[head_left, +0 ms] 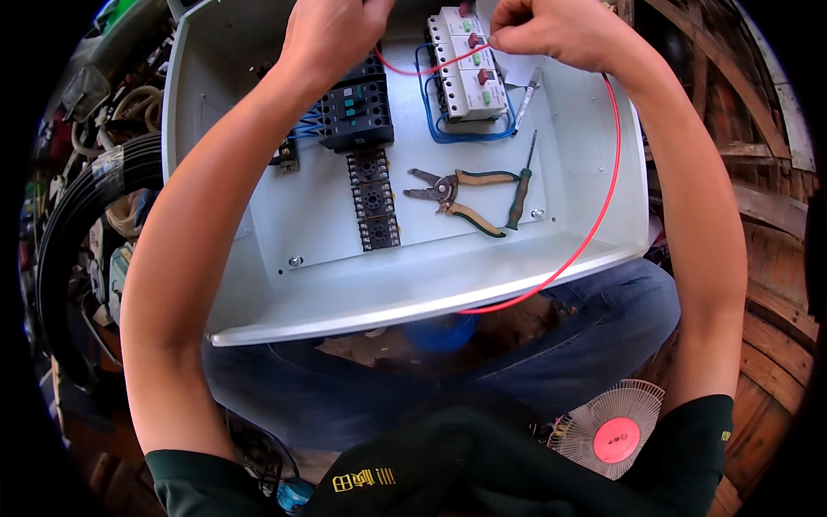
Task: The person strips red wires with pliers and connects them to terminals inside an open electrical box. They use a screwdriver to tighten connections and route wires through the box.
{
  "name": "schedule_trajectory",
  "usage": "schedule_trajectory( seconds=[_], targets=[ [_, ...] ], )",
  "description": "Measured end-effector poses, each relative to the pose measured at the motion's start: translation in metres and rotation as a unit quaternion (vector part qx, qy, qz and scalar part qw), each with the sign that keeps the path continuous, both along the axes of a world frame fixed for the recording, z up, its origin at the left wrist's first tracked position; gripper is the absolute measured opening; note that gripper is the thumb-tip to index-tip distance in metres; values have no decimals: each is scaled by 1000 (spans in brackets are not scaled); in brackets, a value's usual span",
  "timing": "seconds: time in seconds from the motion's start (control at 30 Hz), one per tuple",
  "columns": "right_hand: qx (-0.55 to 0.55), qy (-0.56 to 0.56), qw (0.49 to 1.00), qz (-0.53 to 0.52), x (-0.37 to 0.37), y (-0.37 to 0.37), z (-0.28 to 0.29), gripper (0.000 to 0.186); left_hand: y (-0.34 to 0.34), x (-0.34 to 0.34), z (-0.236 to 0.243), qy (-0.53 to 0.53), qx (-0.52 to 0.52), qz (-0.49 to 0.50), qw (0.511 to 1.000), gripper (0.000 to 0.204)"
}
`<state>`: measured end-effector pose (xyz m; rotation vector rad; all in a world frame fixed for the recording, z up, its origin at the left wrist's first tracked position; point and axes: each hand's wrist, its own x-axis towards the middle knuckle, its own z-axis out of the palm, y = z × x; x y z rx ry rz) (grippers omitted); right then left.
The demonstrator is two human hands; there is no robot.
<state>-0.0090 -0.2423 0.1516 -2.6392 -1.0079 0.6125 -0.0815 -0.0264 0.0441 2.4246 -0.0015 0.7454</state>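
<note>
An open white metal electrical box rests on my lap. My left hand is at the top of the box, over the black contactor, fingers closed on one end of a red wire. My right hand pinches the same red wire just above the white circuit breakers. The wire loops from my right hand down over the box's right front edge and out of the box. Blue wires run around the breakers.
Inside the box lie wire-stripping pliers with yellow-and-black handles, a green-handled screwdriver, a second screwdriver and black relay sockets. Coiled black cable sits at the left. A small fan is at the lower right.
</note>
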Motion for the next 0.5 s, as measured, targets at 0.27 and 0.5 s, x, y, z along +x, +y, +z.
schedule_trajectory(
  seconds=[0.27,0.5],
  targets=[
    [233,136,963,-25,-64,-49,0,17,-76,-116,101,-83,216,-70,970,31],
    [279,182,940,-68,-103,-45,-1,24,-82,-141,70,-17,101,-88,991,11]
  ],
)
